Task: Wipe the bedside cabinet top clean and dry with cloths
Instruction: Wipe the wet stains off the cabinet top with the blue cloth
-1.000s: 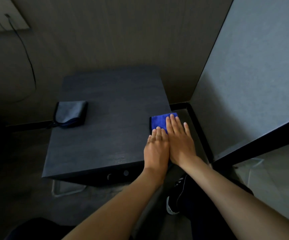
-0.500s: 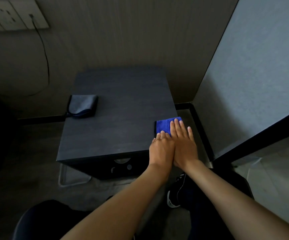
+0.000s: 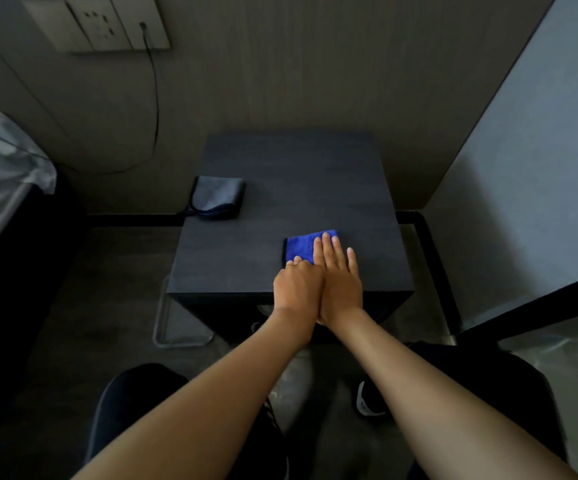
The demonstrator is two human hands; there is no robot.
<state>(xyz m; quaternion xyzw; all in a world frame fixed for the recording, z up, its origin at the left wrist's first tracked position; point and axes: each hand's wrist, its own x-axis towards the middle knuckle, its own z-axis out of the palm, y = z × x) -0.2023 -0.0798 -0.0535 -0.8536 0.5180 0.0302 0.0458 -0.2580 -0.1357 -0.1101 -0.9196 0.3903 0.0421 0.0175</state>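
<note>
A dark bedside cabinet top point(image 3: 298, 188) fills the middle of the view. A folded blue cloth point(image 3: 299, 250) lies on it near the front edge, slightly right of centre. My right hand point(image 3: 337, 275) lies flat on the cloth with straight fingers pressing it down. My left hand point(image 3: 298, 289) sits beside it, touching it, fingertips on the cloth's near edge. A folded grey cloth point(image 3: 216, 197) rests at the cabinet's left edge, partly hanging over it.
A wall socket panel point(image 3: 102, 22) with a black cable point(image 3: 155, 109) hangs on the back wall. A bed corner point(image 3: 0, 174) is at the left. A grey wall point(image 3: 530, 168) stands close on the right. My shoes point(image 3: 367, 400) are on the floor below.
Both hands have slid the blue cloth leftward from the cabinet's right edge toward the middle of its front. The camera view has shifted, and the grey cloth has stayed put.
</note>
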